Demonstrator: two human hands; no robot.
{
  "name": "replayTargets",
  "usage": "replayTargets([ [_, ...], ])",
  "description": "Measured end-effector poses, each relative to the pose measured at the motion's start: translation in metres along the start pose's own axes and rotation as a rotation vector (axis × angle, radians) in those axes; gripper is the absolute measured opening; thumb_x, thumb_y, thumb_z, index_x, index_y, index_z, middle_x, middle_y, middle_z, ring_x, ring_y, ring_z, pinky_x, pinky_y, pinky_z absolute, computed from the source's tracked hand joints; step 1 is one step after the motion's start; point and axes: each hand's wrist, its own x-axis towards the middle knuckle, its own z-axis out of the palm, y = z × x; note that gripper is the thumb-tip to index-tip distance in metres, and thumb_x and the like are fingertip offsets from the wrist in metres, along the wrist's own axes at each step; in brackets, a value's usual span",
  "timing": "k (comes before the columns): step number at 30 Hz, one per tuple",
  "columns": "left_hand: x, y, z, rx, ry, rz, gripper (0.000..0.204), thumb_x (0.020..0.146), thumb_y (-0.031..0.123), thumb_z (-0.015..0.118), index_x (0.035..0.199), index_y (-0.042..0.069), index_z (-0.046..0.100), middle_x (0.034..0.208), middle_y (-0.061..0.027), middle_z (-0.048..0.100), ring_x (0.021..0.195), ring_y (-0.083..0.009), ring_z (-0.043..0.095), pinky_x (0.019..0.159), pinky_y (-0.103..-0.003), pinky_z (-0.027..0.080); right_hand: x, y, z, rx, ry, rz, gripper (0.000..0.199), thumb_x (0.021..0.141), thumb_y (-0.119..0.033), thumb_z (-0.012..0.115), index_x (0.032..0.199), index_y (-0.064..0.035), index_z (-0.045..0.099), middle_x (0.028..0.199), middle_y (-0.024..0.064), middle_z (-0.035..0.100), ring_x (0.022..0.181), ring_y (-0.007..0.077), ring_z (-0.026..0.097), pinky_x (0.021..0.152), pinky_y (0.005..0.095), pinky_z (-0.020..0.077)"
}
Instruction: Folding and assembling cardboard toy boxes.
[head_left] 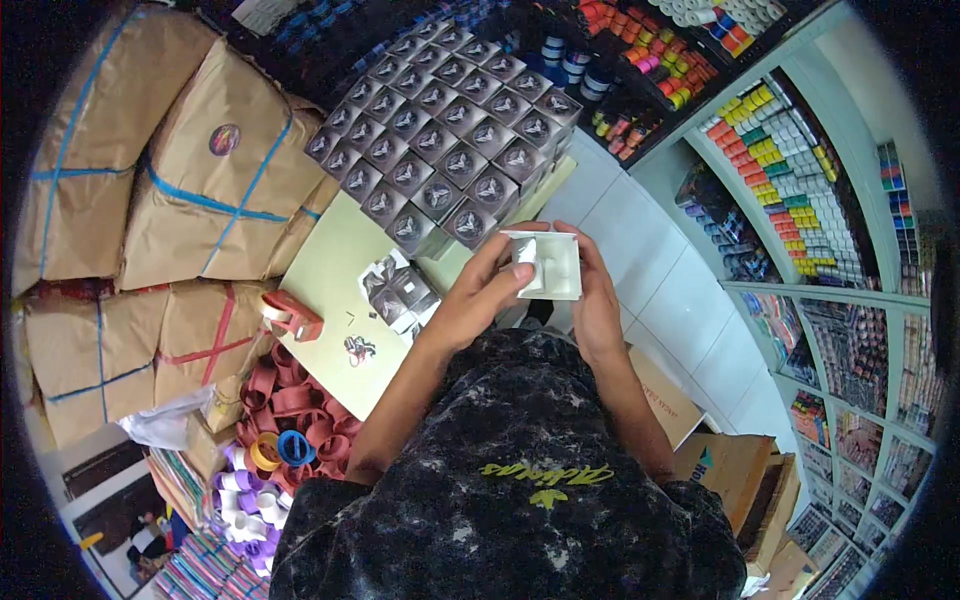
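Note:
A small open white box (562, 265) with a pale inner tray is held up in front of my chest, between both hands. My left hand (478, 290) is closed round its left side, the thumb bent in over a whitish flap or insert at the opening. Along the opposite side, my right hand (596, 295) wraps the box, with the fingers partly hidden behind it. Just left of my hands, a small group of dark boxes (398, 288) with white edges lies on the pale yellow table (335, 245). What the insert is made of I cannot tell.
A tall block of dark printed boxes (435, 125) stands on the table's far end. Nearer are a red tape dispenser (292, 316) and a little heap of small metal parts (359, 348). Brown wrapped parcels (215, 170) line the left; thread shelves (780, 190) the right; cartons (725, 470) lower right.

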Motion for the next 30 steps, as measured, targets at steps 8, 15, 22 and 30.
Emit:
replayTargets([
  [8,0.017,-0.007,0.003,0.106,0.055,-0.028,0.047,0.095,0.013,0.063,0.139,0.003,0.054,0.133,-0.0082,0.060,0.115,-0.0144,0.058,0.092,-0.029,0.049,-0.008,-0.026,-0.001,-0.053,-0.046,-0.171,0.051,0.100,-0.021,0.050,0.147,-0.0007,0.047,0.140,0.0104,0.054,0.130,0.0191,0.050,0.112,0.0341,0.0366],
  [15,0.027,-0.002,0.012,0.195,-0.036,0.005,0.046,0.093,0.003,0.063,0.138,0.001,0.055,0.134,-0.0077,0.060,0.118,-0.0135,0.058,0.098,-0.030,0.050,-0.007,-0.033,-0.012,-0.174,0.014,-0.182,0.039,0.095,-0.006,0.062,0.133,0.0017,0.055,0.131,0.0096,0.061,0.121,0.0175,0.056,0.106,0.0327,0.0426],
  [22,0.035,-0.001,0.022,0.254,-0.044,-0.009,0.047,0.092,0.006,0.065,0.138,0.001,0.054,0.134,-0.0083,0.060,0.122,-0.0162,0.056,0.100,-0.033,0.049,-0.004,-0.031,-0.020,-0.243,0.086,-0.285,0.034,0.094,0.000,0.061,0.128,0.0026,0.057,0.125,0.0100,0.063,0.118,0.0171,0.058,0.103,0.0320,0.0447],
  [30,0.050,-0.008,0.014,0.237,0.074,-0.106,0.048,0.094,0.015,0.068,0.136,0.003,0.049,0.121,-0.0095,0.062,0.104,-0.0144,0.062,0.082,-0.030,0.055,0.001,-0.043,-0.020,-0.492,0.178,-0.378,0.041,0.093,-0.006,0.066,0.132,0.0002,0.054,0.127,0.0095,0.061,0.119,0.0197,0.058,0.099,0.0331,0.0465],
])
